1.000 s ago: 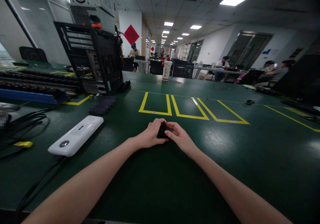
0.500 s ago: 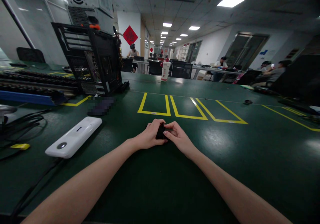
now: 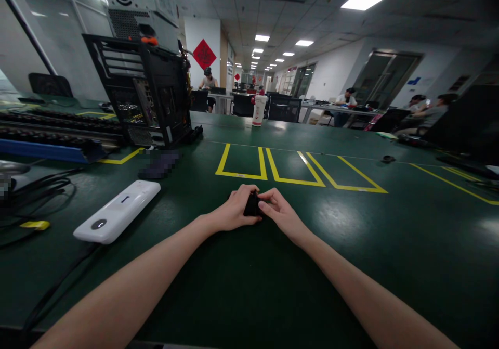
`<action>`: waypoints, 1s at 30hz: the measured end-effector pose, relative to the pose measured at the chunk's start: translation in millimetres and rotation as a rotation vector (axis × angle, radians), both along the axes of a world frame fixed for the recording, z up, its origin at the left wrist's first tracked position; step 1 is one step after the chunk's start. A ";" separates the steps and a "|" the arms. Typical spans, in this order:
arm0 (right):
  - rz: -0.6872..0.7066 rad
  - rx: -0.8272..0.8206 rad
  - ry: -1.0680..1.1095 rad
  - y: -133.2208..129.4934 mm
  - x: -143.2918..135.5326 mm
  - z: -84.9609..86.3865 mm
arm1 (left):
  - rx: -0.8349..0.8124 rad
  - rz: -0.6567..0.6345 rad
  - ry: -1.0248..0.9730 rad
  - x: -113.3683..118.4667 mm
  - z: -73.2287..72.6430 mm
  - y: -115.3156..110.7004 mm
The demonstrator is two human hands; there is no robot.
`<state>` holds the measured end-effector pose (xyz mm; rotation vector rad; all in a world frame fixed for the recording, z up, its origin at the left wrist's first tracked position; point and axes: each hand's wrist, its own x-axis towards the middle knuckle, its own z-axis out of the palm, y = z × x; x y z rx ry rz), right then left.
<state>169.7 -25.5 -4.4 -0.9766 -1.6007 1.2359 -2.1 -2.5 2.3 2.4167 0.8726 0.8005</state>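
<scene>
- Evidently, handling was unfinished: the left hand held a black object in curled fingers, just nearer than the leftmost yellow frame.
- The right hand met it, fingers narrow; pinch unclear.

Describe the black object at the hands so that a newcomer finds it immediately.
On the green table, look just nearer than the yellow tape outlines. There the left hand holds a small black object, right hand beside it. Unlike the dark item farther right, it is held.
</scene>
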 end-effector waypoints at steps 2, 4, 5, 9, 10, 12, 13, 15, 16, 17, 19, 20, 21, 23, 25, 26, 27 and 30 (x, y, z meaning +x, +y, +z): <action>-0.018 -0.006 -0.016 0.7 -0.3 -1.2 | 0.000 -0.002 -0.001 -0.1 0.0 0.3; -0.032 -0.007 -0.031 1.7 -0.5 -2.1 | 0.008 -0.007 0.002 -0.1 -0.3 0.6; -0.039 -0.011 -0.043 2.3 -0.6 -2.4 | 0.014 -0.009 0.003 0.1 -0.6 0.8; -0.031 -0.027 -0.060 4.1 0.0 -2.0 | 0.023 -0.005 0.006 0.9 -1.8 1.3; -0.010 -0.026 -0.044 4.1 0.4 -1.8 | 0.023 0.001 0.006 1.1 -2.0 1.2; 0.034 -0.023 0.002 3.6 1.1 -1.1 | 0.022 0.010 0.002 1.3 -2.0 0.9; 0.047 -0.022 0.019 3.0 1.3 -0.9 | 0.019 0.011 0.001 1.2 -1.9 0.7; 0.038 -0.017 0.026 1.9 1.4 -0.7 | 0.010 0.008 -0.002 0.9 -1.4 0.3; 0.021 -0.010 0.019 1.5 1.2 -0.9 | 0.007 0.004 -0.002 0.6 -1.2 0.3; 0.005 -0.003 0.012 1.3 1.0 -1.3 | 0.003 -0.001 -0.002 0.5 -1.1 0.2; -0.014 0.003 0.008 1.3 0.3 -2.2 | 0.005 -0.005 -0.002 0.3 -1.0 0.3; -0.019 0.004 0.009 1.5 0.1 -2.7 | 0.009 -0.006 -0.001 0.4 -0.9 0.3; -0.022 0.004 0.008 1.7 -0.1 -3.0 | 0.011 -0.006 0.001 0.5 -0.8 0.3; -0.026 -0.011 -0.013 2.1 0.0 -2.9 | 0.011 -0.004 0.001 0.8 -0.6 0.2; -0.023 -0.029 -0.045 2.5 0.5 -2.2 | 0.007 -0.004 -0.001 0.9 -0.1 -0.2; -0.015 -0.036 -0.055 2.6 0.9 -1.7 | 0.006 -0.004 -0.002 0.8 0.2 -0.4; -0.004 -0.040 -0.054 2.6 1.3 -1.2 | 0.006 -0.006 -0.001 0.8 0.6 -0.5; 0.048 -0.051 -0.001 1.8 2.0 -0.2 | 0.012 -0.006 0.008 0.4 1.4 -0.8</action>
